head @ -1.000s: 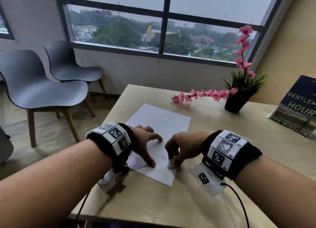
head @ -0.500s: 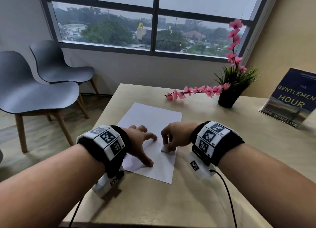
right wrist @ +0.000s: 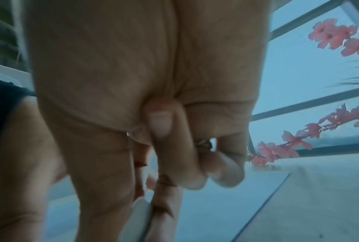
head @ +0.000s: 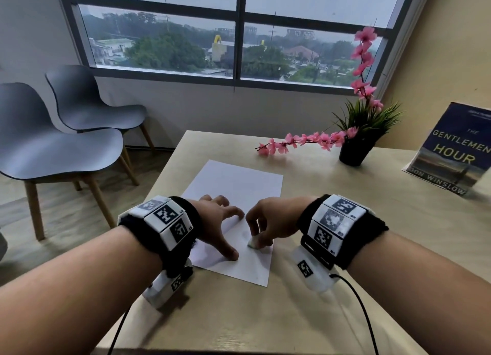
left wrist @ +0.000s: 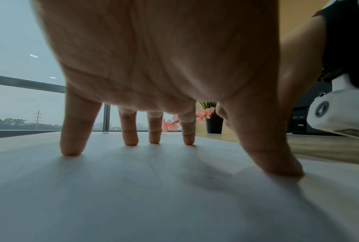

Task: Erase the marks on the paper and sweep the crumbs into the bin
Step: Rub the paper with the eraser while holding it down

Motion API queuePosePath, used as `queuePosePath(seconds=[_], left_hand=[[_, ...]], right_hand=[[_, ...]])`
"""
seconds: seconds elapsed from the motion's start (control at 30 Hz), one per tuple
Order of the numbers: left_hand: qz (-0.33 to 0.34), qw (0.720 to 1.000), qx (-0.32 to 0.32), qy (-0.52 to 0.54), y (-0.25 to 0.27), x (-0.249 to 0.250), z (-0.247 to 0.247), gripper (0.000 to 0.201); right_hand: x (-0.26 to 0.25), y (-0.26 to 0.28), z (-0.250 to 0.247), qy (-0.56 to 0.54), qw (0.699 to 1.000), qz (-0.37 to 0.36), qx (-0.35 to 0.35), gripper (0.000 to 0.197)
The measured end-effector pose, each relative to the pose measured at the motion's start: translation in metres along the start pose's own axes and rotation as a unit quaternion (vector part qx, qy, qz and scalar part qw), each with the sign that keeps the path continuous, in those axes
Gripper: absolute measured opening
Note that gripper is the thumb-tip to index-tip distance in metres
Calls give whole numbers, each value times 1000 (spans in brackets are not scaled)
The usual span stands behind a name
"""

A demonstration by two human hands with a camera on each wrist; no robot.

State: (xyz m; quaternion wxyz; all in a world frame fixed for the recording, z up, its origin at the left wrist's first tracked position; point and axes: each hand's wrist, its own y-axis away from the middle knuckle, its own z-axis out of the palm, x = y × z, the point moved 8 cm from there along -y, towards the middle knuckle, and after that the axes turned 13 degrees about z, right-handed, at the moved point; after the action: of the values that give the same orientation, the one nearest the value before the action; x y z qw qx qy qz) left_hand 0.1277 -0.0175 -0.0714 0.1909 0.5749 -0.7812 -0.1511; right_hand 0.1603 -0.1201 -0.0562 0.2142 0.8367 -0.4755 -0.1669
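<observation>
Left hand (head: 218,221) is splaying straight fingers at nine o'clock, pinning the paper (head: 233,189) steady; right hand (head: 268,221) is pinching the eraser (head: 253,242), rubbing.

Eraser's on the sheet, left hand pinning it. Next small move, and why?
Probably another short rub stroke: the right hand pinches the eraser against the paper, faint grey marks remain beside it, and the left hand presses spread fingertips down to steady the sheet.
</observation>
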Motion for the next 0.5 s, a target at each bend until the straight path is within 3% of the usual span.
queuePosePath(seconds=[0.23,0.5], left_hand=[[0,1000,-3,-18,0,-1,1,98],[-12,1000,-20,-2,0,-2,2,102]], right_hand=[[19,-4,-12,25,999,38,21,22],[16,-8,-12,10,1000,15,13,29]])
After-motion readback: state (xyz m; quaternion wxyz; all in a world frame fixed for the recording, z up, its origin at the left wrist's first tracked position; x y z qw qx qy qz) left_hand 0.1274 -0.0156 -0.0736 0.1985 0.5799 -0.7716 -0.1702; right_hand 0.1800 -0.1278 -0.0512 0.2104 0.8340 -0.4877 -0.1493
